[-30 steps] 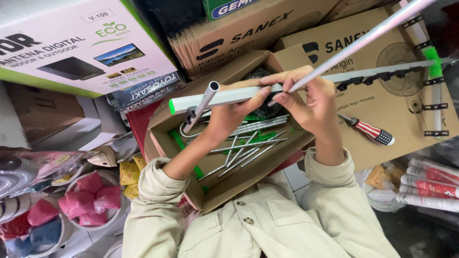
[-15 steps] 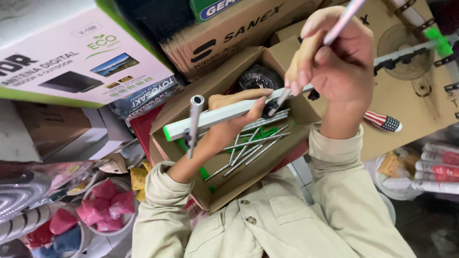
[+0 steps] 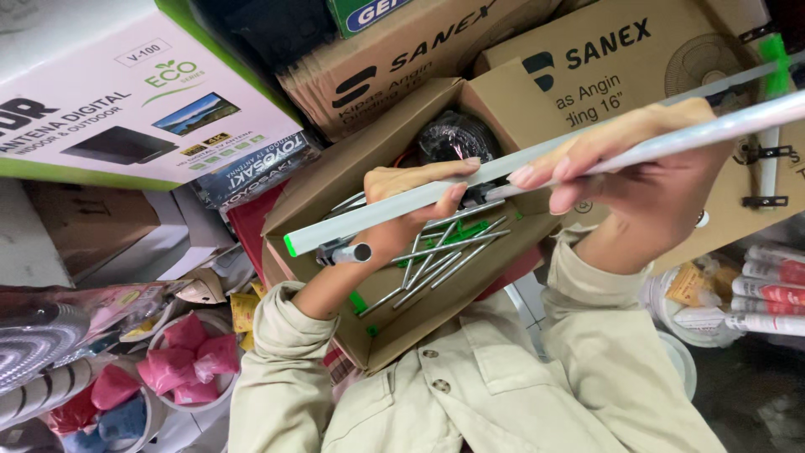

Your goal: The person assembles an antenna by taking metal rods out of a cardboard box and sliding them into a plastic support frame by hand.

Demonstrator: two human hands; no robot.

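Cardboard box w/ rods below; both hands (left, right) gripping white tube.

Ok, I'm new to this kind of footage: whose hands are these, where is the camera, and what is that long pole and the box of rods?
There is no machine here. The one picture comes from a camera worn on a person's head, looking down at their own two bare hands and pale jacket sleeves.

The left hand grips a long pale tube with a green end cap, held over an open cardboard box. The right hand holds a second thin pale rod that runs off to the upper right.

Inside the box lie loose metal rods with some green plastic pieces, and a dark bundle at the back. Around it are stacked cartons, a white and green box on the left, and bowls of pink packets at the lower left.
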